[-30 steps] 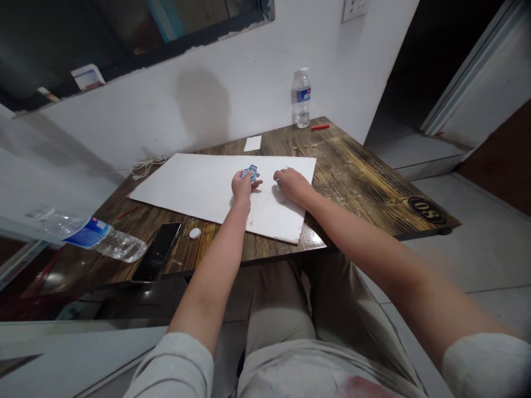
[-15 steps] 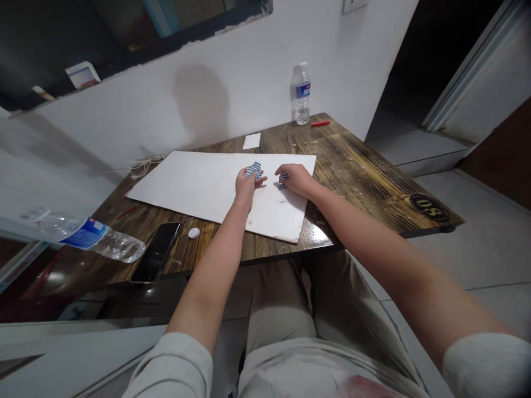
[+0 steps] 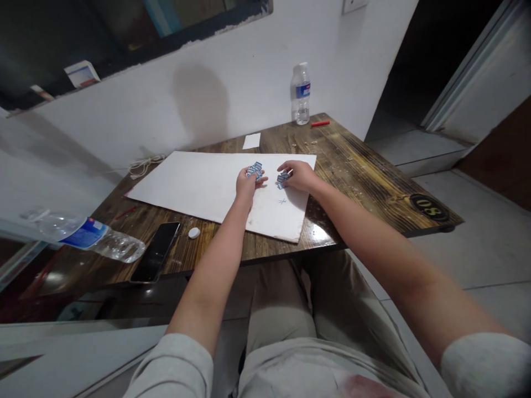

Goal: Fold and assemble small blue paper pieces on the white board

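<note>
My left hand [image 3: 245,184] is closed around a fanned bunch of small blue-and-white cards [image 3: 254,170], thumb on top, above the white board [image 3: 199,177]. To its right, my right hand [image 3: 299,176] has its fingers curled at a smaller cluster of blue-and-white cards [image 3: 282,179]. Its fingertips grip this cluster at or just over the board's surface, and part of it is hidden by the fingers. A small blue pen mark [image 3: 282,201] shows on the board just below the right hand. The print on the cards is too small to read.
The board lies on a dark wooden table [image 3: 352,182]. A bottle [image 3: 302,97] stands at the back, near a red pen [image 3: 320,124] and white paper [image 3: 251,141]. At the left are a lying bottle [image 3: 89,232], a phone [image 3: 156,253], a white cap [image 3: 193,233] and a cable [image 3: 145,163].
My right hand has shifted slightly, with its forefinger lifted, and more of the cards at its fingertips shows. My left hand with its bunch is almost unmoved.
</note>
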Action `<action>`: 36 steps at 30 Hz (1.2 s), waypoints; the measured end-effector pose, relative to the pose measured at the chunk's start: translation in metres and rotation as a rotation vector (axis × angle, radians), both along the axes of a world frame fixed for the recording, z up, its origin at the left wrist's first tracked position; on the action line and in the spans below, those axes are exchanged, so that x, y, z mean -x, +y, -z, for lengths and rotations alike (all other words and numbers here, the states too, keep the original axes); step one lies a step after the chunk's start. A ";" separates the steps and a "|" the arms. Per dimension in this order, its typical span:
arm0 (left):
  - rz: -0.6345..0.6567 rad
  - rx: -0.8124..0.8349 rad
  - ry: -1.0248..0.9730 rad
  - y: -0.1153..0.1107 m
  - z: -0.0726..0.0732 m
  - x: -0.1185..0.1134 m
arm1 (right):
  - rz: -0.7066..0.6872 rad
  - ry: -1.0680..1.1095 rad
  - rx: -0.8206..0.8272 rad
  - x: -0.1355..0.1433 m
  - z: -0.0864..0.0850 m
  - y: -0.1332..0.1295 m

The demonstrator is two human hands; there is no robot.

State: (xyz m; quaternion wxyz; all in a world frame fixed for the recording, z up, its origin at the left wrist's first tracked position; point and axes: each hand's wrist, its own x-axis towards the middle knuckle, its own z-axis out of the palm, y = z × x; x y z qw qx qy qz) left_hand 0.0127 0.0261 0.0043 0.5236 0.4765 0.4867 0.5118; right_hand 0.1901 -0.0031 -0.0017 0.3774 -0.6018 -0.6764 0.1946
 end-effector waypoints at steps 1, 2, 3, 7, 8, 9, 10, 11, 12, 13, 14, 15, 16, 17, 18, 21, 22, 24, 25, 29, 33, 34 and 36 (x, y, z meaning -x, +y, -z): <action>0.006 -0.005 -0.005 0.000 0.000 0.000 | 0.004 0.057 0.004 0.000 0.000 0.001; 0.010 -0.007 -0.008 0.000 0.000 0.000 | 0.005 0.120 0.005 0.000 0.001 0.002; 0.013 -0.007 -0.007 0.000 0.000 -0.001 | -0.001 0.186 0.005 0.000 0.001 0.004; 0.050 0.001 0.026 -0.005 -0.001 -0.002 | -0.004 0.448 -0.027 0.000 0.004 0.011; 0.079 -0.004 0.035 -0.006 -0.002 -0.003 | 0.004 0.499 -0.054 0.001 0.004 0.012; 0.120 -0.011 0.043 -0.008 -0.002 -0.003 | 0.007 0.538 -0.091 0.001 0.003 0.012; 0.172 -0.019 0.050 -0.010 -0.003 -0.004 | 0.006 0.567 -0.132 0.002 0.002 0.011; 0.231 -0.025 0.054 -0.013 -0.003 -0.004 | -0.002 0.585 -0.168 0.003 0.001 0.010; 0.298 -0.029 0.053 -0.016 -0.004 -0.005 | -0.014 0.588 -0.195 0.004 -0.001 0.008; 0.365 -0.033 0.046 -0.018 -0.005 -0.005 | -0.023 0.573 -0.213 0.006 -0.003 0.006; 0.430 -0.035 0.030 -0.021 -0.006 -0.005 | -0.025 0.534 -0.223 0.007 -0.004 0.003; 0.485 -0.037 0.010 -0.024 -0.008 -0.006 | -0.016 0.473 -0.231 0.008 -0.006 0.000; 0.524 -0.036 -0.011 -0.026 -0.009 -0.006 | 0.003 0.397 -0.239 0.008 -0.007 -0.002; 0.548 -0.031 -0.026 -0.028 -0.010 -0.007 | 0.024 0.316 -0.251 0.008 -0.008 -0.003; 0.557 -0.024 -0.031 -0.029 -0.011 -0.007 | 0.043 0.242 -0.267 0.007 -0.008 -0.004; 0.527 -0.009 0.010 -0.030 -0.012 -0.009 | 0.049 0.125 -0.305 0.004 -0.008 -0.003; 0.512 -0.013 0.027 -0.029 -0.012 -0.009 | 0.033 0.113 -0.310 0.003 -0.008 -0.001; 0.491 -0.038 0.046 -0.026 -0.009 -0.009 | -0.003 0.087 -0.310 0.002 -0.007 0.000; 0.483 -0.055 0.050 -0.025 -0.007 -0.009 | -0.022 0.063 -0.308 0.002 -0.006 0.001; 0.405 -0.150 0.098 -0.018 -0.001 -0.007 | -0.062 -0.061 -0.304 0.003 -0.004 0.000; 0.298 -0.253 0.225 -0.012 0.002 -0.004 | -0.118 -0.032 -0.310 0.005 -0.001 0.000; 0.271 -0.292 0.279 -0.011 0.002 -0.003 | -0.148 -0.014 -0.302 0.005 0.001 0.001; 0.217 -0.392 0.404 -0.009 0.002 0.000 | -0.205 0.000 -0.290 0.004 0.003 0.004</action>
